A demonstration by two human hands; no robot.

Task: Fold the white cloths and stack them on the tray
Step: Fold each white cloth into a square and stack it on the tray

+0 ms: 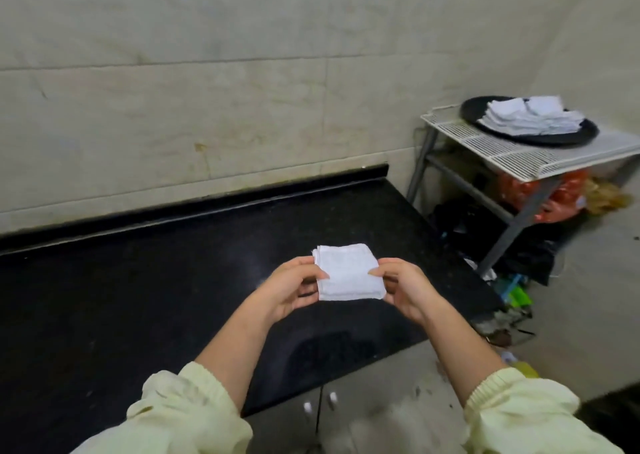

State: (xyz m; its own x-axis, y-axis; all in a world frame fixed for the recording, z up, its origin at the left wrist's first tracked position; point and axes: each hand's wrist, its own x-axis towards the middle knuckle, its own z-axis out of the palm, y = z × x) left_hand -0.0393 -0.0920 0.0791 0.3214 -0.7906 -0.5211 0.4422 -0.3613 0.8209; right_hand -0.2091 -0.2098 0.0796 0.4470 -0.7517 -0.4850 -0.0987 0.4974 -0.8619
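A small white cloth (348,271), folded into a square, is held in the air above the black counter (173,280). My left hand (294,289) pinches its left edge, thumb on top. My right hand (403,287) pinches its right edge the same way. A black round tray (474,110) stands at the upper right on a white wire rack (519,155). On the tray lies a stack of folded white cloths (533,117).
The tiled wall runs behind the counter. The rack stands to the right of the counter's end on grey metal legs (519,218). Under it lie orange bags (561,194) and dark clutter on the floor. Cabinet doors (332,401) sit below the counter's front edge.
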